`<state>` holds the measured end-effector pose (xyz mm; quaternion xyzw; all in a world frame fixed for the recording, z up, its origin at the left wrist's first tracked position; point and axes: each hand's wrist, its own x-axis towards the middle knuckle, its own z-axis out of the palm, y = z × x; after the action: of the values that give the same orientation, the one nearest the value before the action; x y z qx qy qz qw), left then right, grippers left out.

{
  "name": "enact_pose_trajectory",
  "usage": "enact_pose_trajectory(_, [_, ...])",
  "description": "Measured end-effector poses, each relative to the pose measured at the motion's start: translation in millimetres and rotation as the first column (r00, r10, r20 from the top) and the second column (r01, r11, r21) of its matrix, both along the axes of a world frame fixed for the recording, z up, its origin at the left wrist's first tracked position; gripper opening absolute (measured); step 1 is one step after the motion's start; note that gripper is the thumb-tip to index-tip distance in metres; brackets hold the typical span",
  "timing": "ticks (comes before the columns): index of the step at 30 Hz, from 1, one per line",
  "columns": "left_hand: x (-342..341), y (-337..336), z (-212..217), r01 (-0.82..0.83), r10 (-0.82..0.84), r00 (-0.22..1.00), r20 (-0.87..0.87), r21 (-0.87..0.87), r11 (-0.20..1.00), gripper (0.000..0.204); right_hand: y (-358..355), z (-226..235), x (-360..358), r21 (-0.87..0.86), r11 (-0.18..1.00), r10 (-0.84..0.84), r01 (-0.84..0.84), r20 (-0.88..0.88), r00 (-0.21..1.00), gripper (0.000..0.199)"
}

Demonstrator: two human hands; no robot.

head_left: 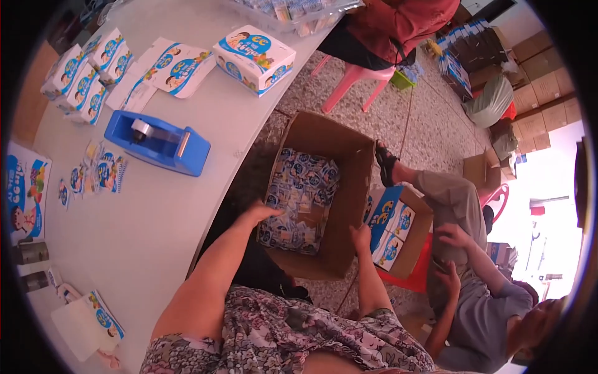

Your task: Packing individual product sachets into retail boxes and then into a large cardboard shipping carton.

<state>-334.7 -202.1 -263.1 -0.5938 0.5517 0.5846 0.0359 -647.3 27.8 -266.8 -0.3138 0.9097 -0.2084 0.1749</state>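
Observation:
An open brown cardboard box [343, 215] stands low in front of me, beside the table. Many small blue-and-white printed packets [303, 181] cover its bottom. My left hand [260, 214] is closed over the box's left rim, its thumb pointing inward. On the opposite side, my right hand [360, 239] grips the right wall, thumb up. The outer fingers of both hands are partly hidden behind the cardboard.
On the white table [156, 224] at left are a blue tape dispenser [159, 143], a printed carton [255, 57], and several small boxes [81, 81]. A smaller cardboard box [408, 240] with printed cartons stands at right, next to a seated person [492, 311]. A pink stool [355, 78] stands ahead.

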Motion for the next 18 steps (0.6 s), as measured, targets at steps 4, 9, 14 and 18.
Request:
enact_pose_trajectory(4, [-1,-13,-21,0.3,-0.24,0.933,0.268,-0.213,0.93,0.042,-19,34,0,0.068,0.995,0.07,-0.067,-0.04,0.997,0.027])
enact_pose_trajectory(9, [-35,-1,26,0.467,-0.383,0.873,0.302,-0.293,0.834,0.026,-8,76,-17,-0.042,0.995,0.094,-0.094,-0.003,0.996,0.023])
enact_pose_trajectory(14, [-69,-14,93,0.472,-0.394,0.881,0.263,-0.559,0.682,0.02,26,104,2,-0.315,0.94,-0.128,0.129,0.027,0.991,0.023])
enact_pose_trajectory(18, [-113,-39,175,0.321,-0.397,0.909,0.124,-0.817,0.48,0.014,25,172,-25,-0.359,0.886,-0.211,0.294,0.254,0.944,0.024])
